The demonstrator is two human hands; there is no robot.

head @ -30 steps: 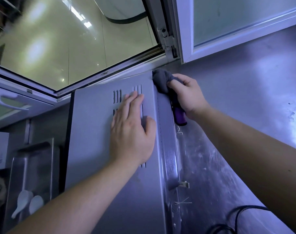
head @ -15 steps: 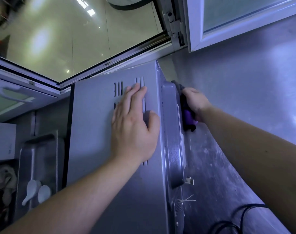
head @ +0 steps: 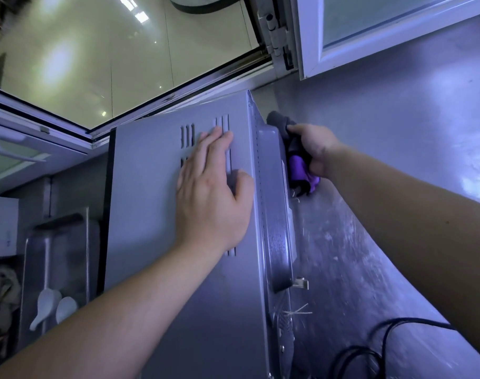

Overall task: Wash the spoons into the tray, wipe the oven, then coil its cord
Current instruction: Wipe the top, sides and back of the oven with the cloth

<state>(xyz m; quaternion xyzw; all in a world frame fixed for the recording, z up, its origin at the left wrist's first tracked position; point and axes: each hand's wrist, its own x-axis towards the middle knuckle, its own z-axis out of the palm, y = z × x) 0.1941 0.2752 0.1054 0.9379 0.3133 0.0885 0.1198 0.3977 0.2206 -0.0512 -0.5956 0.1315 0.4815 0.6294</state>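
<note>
Head view: at the far left a shallow steel tray (head: pixel 69 242) holds two white spoons (head: pixel 46 305), lying side by side near its near end, so the washing step looks done. Just right of the tray stands the grey sheet-metal oven (head: pixel 145 201), a boxy appliance with rows of vent slots in its top panel. The left hand (head: pixel 214 192) lies flat on that top, fingers straight and close together over the slots, thumb out toward the right edge. Judging by its size, the oven is heavy and rigid with smooth, slippery panels; a flat palm pressing down is a sound way to steady it, and any shifting is best done by the body edges rather than the thin raised back plate.

Right of the oven, the right hand (head: pixel 312 149) has its fingers curled round a bunched grey-and-purple cloth (head: pixel 299 168), pressing it against the oven's far right face. The cloth is soft and folds to the panel's ridges. At the near right a black cord (head: pixel 413 319) lies in loose loops on the scuffed steel counter (head: pixel 370 269); it looks limp and springy, best gathered from the oven end.
</note>
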